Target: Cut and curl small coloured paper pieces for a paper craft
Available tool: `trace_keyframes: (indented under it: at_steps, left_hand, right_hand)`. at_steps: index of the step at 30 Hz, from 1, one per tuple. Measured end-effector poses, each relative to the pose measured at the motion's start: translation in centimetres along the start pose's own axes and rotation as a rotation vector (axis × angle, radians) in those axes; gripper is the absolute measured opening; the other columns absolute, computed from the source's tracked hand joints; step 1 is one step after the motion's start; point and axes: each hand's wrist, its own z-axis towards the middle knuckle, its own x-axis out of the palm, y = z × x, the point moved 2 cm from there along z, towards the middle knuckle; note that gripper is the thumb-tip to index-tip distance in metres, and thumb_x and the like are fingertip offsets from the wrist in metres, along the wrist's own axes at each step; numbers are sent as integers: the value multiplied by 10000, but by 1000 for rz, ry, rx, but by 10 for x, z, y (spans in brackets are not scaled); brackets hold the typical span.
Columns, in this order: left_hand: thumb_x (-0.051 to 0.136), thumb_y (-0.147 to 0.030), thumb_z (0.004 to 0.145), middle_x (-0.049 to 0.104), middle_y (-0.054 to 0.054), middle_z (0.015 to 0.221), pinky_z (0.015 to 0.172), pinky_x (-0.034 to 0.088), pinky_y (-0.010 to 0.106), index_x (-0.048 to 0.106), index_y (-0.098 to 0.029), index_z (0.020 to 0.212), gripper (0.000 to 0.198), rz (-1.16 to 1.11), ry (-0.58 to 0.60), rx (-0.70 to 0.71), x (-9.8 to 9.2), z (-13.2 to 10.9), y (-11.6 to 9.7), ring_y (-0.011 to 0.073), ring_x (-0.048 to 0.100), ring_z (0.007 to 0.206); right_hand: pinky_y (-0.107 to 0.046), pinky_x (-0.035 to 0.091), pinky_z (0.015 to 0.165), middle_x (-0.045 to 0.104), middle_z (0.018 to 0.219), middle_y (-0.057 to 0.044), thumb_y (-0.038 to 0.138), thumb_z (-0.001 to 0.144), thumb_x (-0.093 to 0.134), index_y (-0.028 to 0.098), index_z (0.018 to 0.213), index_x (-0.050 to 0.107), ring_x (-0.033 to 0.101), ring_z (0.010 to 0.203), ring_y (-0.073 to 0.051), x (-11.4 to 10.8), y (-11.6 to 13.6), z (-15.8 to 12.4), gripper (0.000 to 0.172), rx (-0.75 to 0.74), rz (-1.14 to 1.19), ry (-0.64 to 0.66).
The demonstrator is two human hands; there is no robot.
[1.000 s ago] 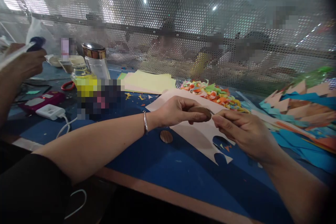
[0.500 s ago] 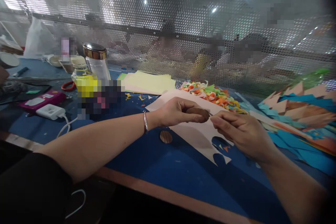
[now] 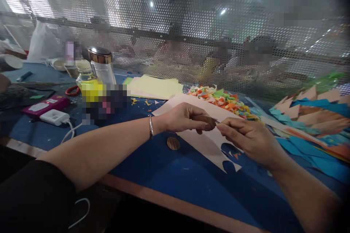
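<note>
Over the pale pink paper sheet (image 3: 201, 145), my two hands meet almost fingertip to fingertip. My left hand (image 3: 188, 117) is closed on a small brown disc (image 3: 210, 119), mostly hidden by the fingers. My right hand (image 3: 246, 136) pinches a thin, slender thing (image 3: 216, 120) whose tip reaches the disc's edge; its kind is too small to make out. A brown round disc with wood-like grain (image 3: 173, 143) lies on the blue table below my left wrist. The pink sheet has rounded cut-outs at its near corner, with small paper scraps there.
Behind the sheet is a heap of colourful paper scraps (image 3: 221, 100). Yellow paper (image 3: 155, 87) lies left of it. Folded blue and peach paper pieces (image 3: 314, 116) fill the right. Bottles (image 3: 102, 67), a magenta power strip (image 3: 45, 107) and cables stand left. A perforated metal screen (image 3: 164, 18) closes the back.
The fingertips of both hands have shifted slightly, and the thin thing in my right hand shows more. The brown disc in my left hand has tilted a little.
</note>
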Motion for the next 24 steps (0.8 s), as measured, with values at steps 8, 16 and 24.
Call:
trace_keyframes:
  at_steps: [8,16,24]
  left_hand:
    - [790,-245,862,725,6,789,650,502,207,767,-140,901,114,56,0,-37,-2,0,1,82,689,696]
    - [796,-263,849,721,23,804,684,541,241,753,-122,876,149,65,17,-22,-2,1,5,94,681,701]
    - [791,-290,841,751,23,805,609,478,234,643,-167,1074,302,136,-2,-134,-4,-3,-1,116,700,692]
  right_hand:
    - [-274,321,453,416,539,26,742,947,542,218,637,587,373,488,-115,2,-3,0,610,15,27,10]
    - [-269,311,444,399,527,31,773,934,535,216,632,586,358,481,-113,2,-2,-1,635,22,13,4]
    - [-255,218,416,383,520,53,743,910,616,206,708,591,296,455,-90,4,-14,-3,574,148,159,-82]
